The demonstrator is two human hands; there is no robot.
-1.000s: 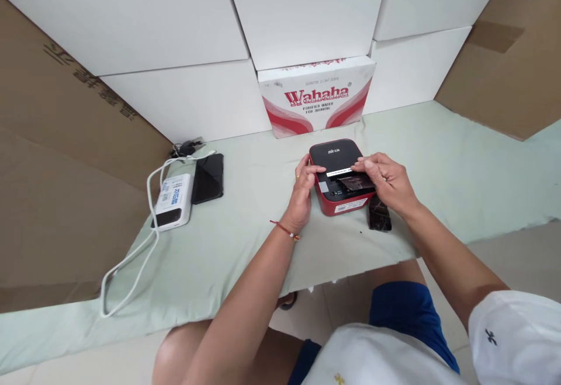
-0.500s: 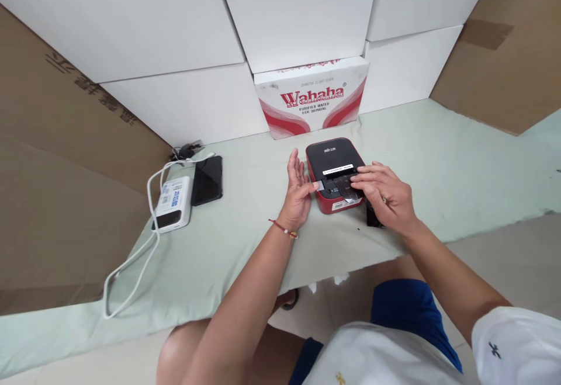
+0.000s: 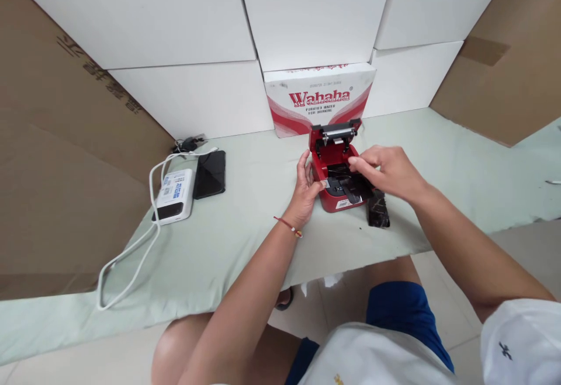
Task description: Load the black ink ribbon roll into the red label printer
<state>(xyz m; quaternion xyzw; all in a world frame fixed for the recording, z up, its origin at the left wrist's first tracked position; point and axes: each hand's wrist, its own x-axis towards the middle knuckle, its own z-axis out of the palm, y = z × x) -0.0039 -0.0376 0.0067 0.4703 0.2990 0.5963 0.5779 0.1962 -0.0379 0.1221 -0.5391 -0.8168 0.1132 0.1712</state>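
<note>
A red and black label printer (image 3: 342, 204) sits on the cloth-covered table with its lid (image 3: 335, 134) tipped up, showing a metal roller and a red inside. My left hand (image 3: 307, 189) grips the printer's left side, its thumb on the grey tab at the front corner. Shiny black film (image 3: 357, 189) lies over the front of the opening. A strip of black film (image 3: 378, 210) rests on the cloth off the right front corner. Above the printer's right edge, my right hand (image 3: 388, 169) is closed, fingers curled under; whatever they hold is hidden.
Behind the printer stands a white and red Wahaha box (image 3: 319, 101) before white boxes (image 3: 188, 99). To the left are a black phone (image 3: 210, 173), a white power bank (image 3: 177, 192) with a looped cable, and small black things (image 3: 188, 144). Cardboard (image 3: 486, 63) flanks both sides.
The printer's lid has swung up from closed to open. My right hand has risen off the front film and curled its fingers. My left hand stays at the printer's left side.
</note>
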